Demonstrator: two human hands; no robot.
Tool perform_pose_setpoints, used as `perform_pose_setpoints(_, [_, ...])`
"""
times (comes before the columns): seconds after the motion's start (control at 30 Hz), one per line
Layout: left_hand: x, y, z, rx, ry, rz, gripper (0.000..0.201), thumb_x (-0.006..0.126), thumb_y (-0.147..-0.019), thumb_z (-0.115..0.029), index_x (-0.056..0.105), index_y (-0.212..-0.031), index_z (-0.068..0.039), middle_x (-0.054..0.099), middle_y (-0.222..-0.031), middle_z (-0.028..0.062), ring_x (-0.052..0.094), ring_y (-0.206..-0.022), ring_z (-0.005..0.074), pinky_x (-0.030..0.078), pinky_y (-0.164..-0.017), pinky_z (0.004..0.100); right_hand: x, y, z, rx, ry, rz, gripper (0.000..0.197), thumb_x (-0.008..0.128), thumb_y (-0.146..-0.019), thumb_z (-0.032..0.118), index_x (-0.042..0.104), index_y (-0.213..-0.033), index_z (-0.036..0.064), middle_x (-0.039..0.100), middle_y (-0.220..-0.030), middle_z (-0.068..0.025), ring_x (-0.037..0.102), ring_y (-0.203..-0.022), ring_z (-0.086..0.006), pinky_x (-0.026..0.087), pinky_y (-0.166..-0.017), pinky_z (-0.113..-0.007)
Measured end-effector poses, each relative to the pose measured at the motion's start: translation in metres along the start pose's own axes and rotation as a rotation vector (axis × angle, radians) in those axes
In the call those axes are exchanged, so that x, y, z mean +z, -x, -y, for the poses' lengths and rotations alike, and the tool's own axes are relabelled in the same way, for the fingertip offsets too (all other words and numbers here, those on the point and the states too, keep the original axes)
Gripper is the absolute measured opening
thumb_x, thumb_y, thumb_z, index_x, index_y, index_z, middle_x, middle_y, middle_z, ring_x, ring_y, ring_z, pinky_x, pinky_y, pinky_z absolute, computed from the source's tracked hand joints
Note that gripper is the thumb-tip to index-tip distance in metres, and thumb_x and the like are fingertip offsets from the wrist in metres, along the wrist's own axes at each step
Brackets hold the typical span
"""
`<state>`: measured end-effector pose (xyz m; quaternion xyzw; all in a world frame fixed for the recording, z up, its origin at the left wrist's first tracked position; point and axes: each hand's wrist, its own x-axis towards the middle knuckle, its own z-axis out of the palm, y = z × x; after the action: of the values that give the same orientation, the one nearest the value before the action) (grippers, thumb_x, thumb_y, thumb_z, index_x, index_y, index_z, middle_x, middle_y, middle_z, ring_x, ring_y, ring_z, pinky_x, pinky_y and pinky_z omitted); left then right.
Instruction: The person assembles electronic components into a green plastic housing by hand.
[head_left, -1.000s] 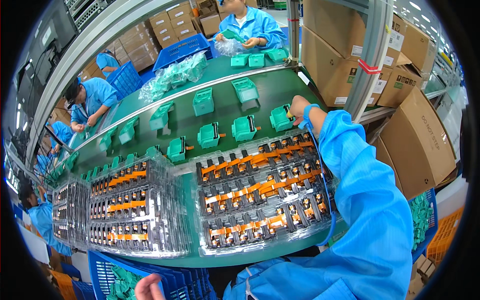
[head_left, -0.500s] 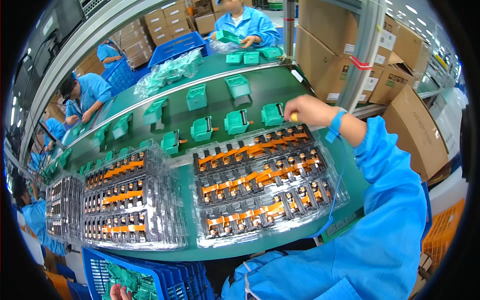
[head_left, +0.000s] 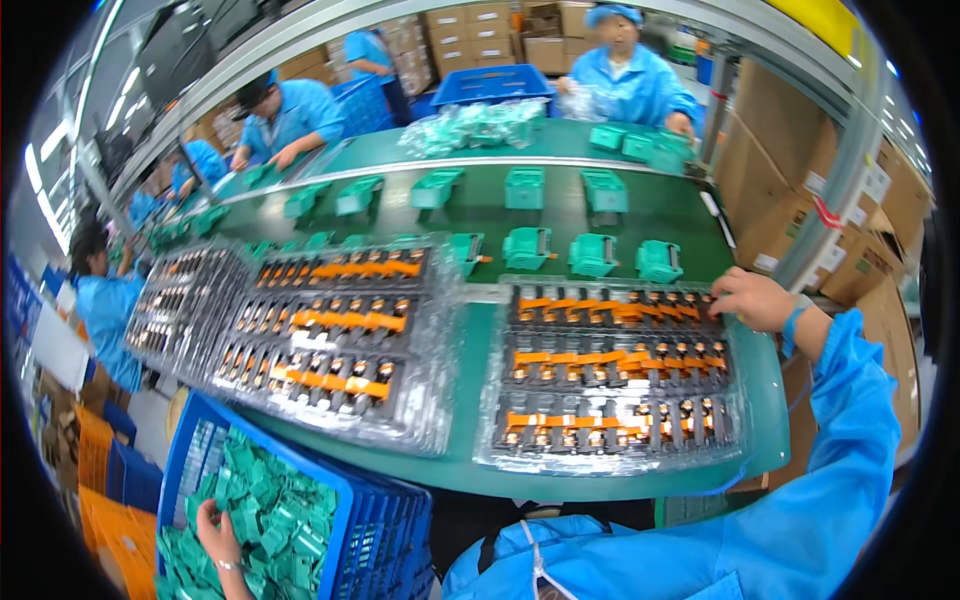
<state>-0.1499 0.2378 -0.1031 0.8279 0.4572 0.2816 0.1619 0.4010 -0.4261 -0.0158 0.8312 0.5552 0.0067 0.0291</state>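
green bench running crosswise | blue crate standing front-left, containing green pieces | clear tray lying on bench, holding black-and-orange parts | right hand bending fingers at tray's far-right corner, can't tell hold | left hand loosely bending over pieces, can't tell hold
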Motion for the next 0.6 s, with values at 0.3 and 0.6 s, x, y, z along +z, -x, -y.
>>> perform_pose_setpoints(0.3, [0.024,-0.023,0.064,-0.096,-0.356,0.051,0.030,0.066,-0.070,-0.016,0.061,-0.099,-0.008,0.061,-0.098,0.0150,0.056,-0.096,0.0314,0.044,-0.085,0.0384,0.002,-0.009,-0.010,0.035,0.102,0.089,0.014,0.058,-0.062,0.002,0.057,-0.071,0.0125,0.052,-0.083,-0.0087,0.050,-0.083,-0.0296,0.044,-0.067,-0.037])
perform_pose_setpoints(0.6, [0.025,-0.070,0.059,-0.130,-0.273,-0.028,0.031,0.063,-0.073,-0.015,0.059,-0.103,-0.010,0.064,-0.090,0.0097,0.061,-0.085,0.0282,0.048,-0.076,0.0381,0.040,0.023,-0.038,0.358,-0.651,-0.253,0.027,0.052,-0.075,-0.006,0.046,-0.098,0.0057,0.052,-0.093,-0.0057,0.052,-0.080,-0.0175,0.044,-0.067,-0.030])
